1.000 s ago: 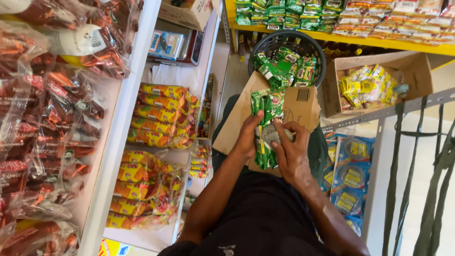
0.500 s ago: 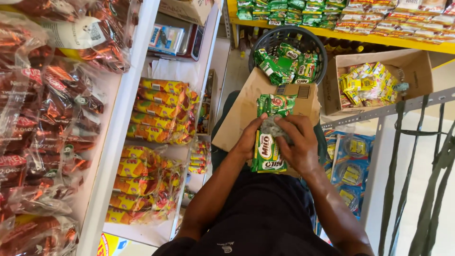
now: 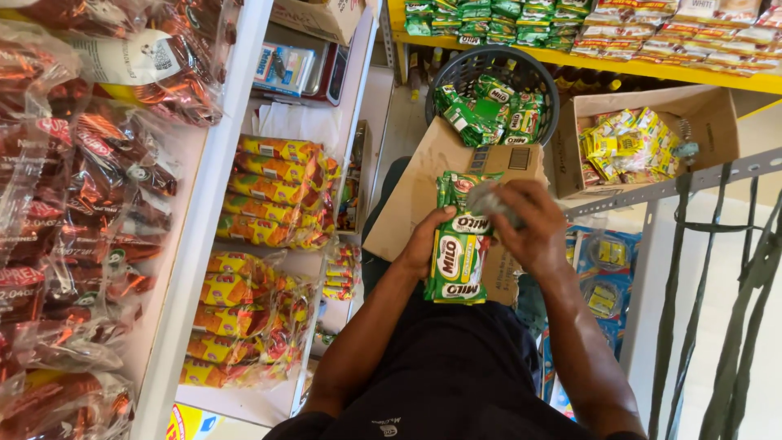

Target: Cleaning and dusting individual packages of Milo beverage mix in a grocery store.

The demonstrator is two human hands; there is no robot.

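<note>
1. Head view, looking straight down: a stack of green foil sachets with a white and red label panel (image 3: 456, 257), held upright in front of the torso, above the lap and a flattened brown cardboard sheet (image 3: 423, 183).
2. Left hand (image 3: 425, 244) wrapped round the stack's left edge, thumb across the front, fingers hidden behind; closed on the sachets.
3. Right hand (image 3: 533, 228) at the top right corner of the stack, fingers curled and pinching a crumpled bit of clear plastic wrap (image 3: 487, 198) that sits on the stack's upper end.
4. Sachets glossy, flat, joined in a strip of several packs; lower packs facing the camera, top ones partly covered by the wrap and the right hand.
5. Beyond the cardboard, a round dark plastic basket (image 3: 456, 73) holding more loose green sachets of the same kind.
6. Right of the basket, an open brown cardboard box (image 3: 717, 110) with yellow packets inside.
7. Along the top edge, a yellow shelf (image 3: 700, 75) lined with rows of green and red packets.
8. On the left, a white shelf unit (image 3: 220, 163): bundles of orange and yellow snack packs in clear wrap on its lower tiers, red-brown packets in clear bags nearest the camera.
9. At right, a grey metal rack bar (image 3: 692, 179) with dark green straps hanging down; blue blister packs below it.
</note>
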